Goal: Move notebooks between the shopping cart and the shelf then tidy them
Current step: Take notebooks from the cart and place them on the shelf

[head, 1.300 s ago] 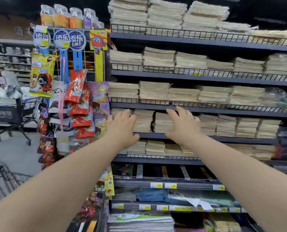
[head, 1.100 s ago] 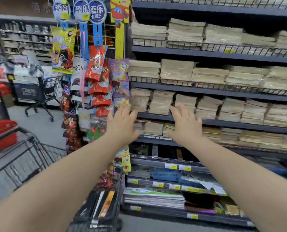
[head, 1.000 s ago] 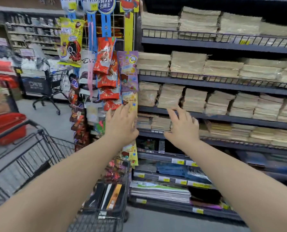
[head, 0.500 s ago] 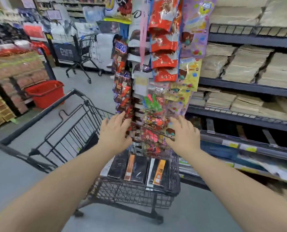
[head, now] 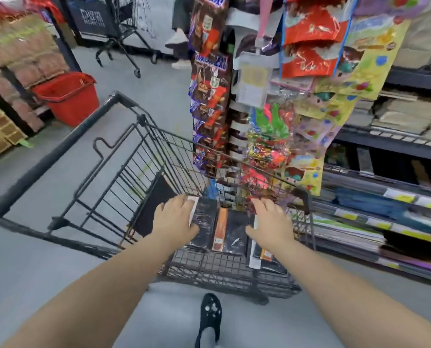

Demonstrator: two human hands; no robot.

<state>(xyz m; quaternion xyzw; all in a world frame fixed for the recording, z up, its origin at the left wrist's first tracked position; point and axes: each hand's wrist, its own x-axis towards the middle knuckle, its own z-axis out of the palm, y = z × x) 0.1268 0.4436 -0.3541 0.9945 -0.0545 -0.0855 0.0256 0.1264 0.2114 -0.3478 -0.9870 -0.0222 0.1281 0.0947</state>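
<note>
A black wire shopping cart (head: 101, 144) stands in front of me. Black notebooks with orange and white bands (head: 228, 232) lie side by side on its floor. My left hand (head: 175, 218) is spread flat over the left notebook, fingers apart. My right hand (head: 269, 223) hovers with spread fingers over the right notebooks (head: 262, 257); I cannot tell whether it touches them. Neither hand grips anything. The shelf (head: 395, 144) with stacked tan notebooks (head: 408, 116) runs along the right.
A hanging rack of candy and snack packets (head: 257, 96) dangles over the cart's far end. A red basket (head: 68, 96) sits on the floor at left, another cart (head: 119, 33) farther back. My black shoe (head: 209, 315) is below the cart.
My view swung from the shelf down to the cart. Both hands dropped from shelf height into the cart and now sit over the notebooks.
</note>
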